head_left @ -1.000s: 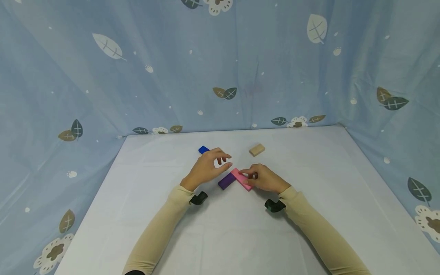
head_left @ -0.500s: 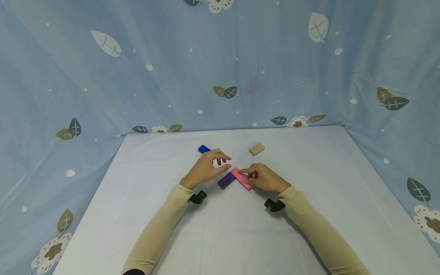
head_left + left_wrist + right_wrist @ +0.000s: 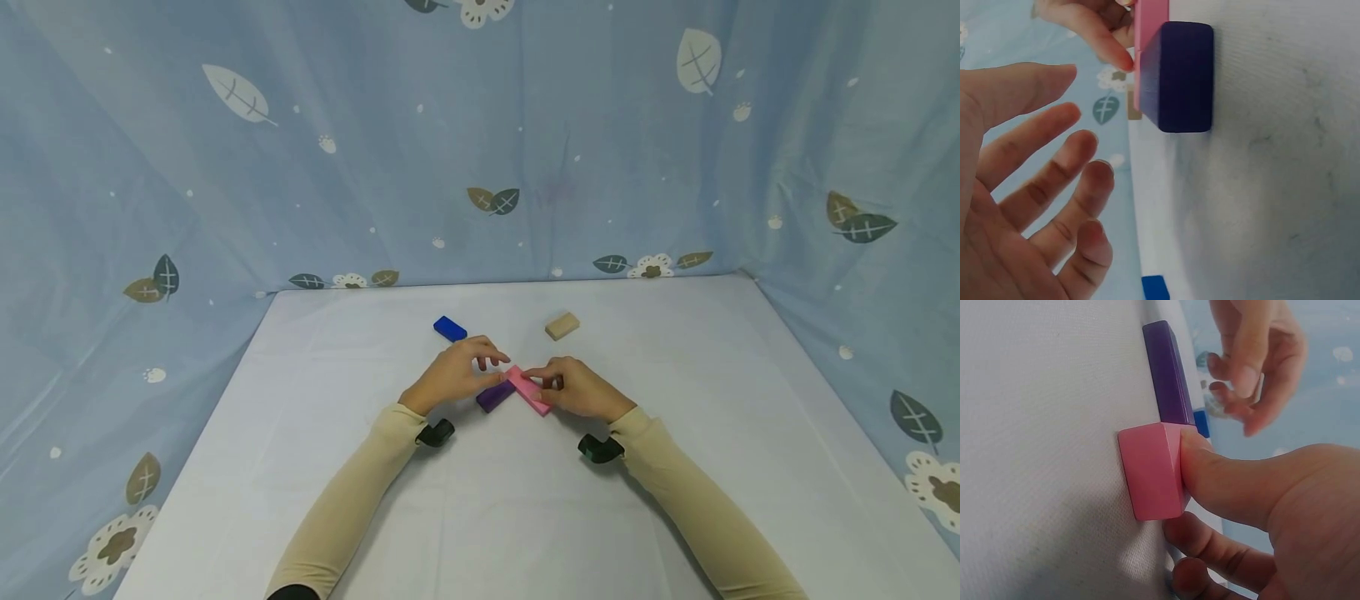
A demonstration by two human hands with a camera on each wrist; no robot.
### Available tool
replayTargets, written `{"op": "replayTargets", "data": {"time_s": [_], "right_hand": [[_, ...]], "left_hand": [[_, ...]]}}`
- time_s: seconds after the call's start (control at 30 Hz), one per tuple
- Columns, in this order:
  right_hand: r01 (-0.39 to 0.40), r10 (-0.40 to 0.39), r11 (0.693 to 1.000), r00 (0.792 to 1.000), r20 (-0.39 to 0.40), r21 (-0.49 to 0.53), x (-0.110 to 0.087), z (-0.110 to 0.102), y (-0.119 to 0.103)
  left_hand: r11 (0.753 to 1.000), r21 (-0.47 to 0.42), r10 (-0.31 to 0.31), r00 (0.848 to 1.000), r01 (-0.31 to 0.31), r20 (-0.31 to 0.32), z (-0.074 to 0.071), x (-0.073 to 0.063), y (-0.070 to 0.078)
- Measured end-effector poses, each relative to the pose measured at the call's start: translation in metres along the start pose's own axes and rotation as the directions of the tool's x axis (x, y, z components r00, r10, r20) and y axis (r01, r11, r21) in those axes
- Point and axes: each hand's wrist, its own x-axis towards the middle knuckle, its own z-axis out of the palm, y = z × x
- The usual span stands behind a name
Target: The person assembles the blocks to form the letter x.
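A pink block [image 3: 529,392] lies on the white table, its long side slanting toward the right hand. My right hand [image 3: 585,390] holds it, with the thumb on one face and fingers at the other side, as the right wrist view shows. A purple block [image 3: 495,395] lies at an angle to the pink one, its end against it in the right wrist view [image 3: 1169,375]. Above the purple block hovers my left hand [image 3: 453,372], its fingers loosely bent and nothing between thumb and fingertips. In the left wrist view that hand [image 3: 1035,181] is apart from the blocks.
Beyond the left hand lies a blue block [image 3: 450,328]. A plain wooden block [image 3: 562,326] rests farther back on the right. A blue curtain with leaf prints [image 3: 420,150] stands along the back and sides of the white table [image 3: 480,517].
My left hand has come slightly right and nearer, toward the pink and purple blocks, and more of the blue block shows. The right hand stays on the pink block.
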Motion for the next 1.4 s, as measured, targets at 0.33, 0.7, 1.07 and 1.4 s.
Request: {"op": "replayTargets", "data": {"time_s": [0.33, 0.7, 1.07, 1.4], "right_hand": [[-0.01, 0.01, 1.0, 1.0, 0.002, 0.015, 0.0, 0.0, 0.001], [-0.008, 0.008, 1.0, 1.0, 0.008, 0.016, 0.001, 0.001, 0.002], [-0.032, 0.032, 0.999, 0.999, 0.006, 0.024, 0.0, 0.001, 0.001], [-0.034, 0.034, 0.999, 0.999, 0.006, 0.022, 0.0, 0.0, -0.001]], "left_hand": [[1.0, -0.015, 0.007, 0.999, -0.006, 0.049, 0.006, 0.001, -0.003], [1.0, 0.004, 0.01, 0.998, -0.01, 0.067, 0.012, 0.002, -0.007], [0.999, 0.009, 0.051, 0.996, -0.052, 0.075, 0.014, 0.002, -0.012], [0.998, 0.016, 0.056, 0.996, -0.057, 0.073, 0.014, 0.002, -0.011]]}}
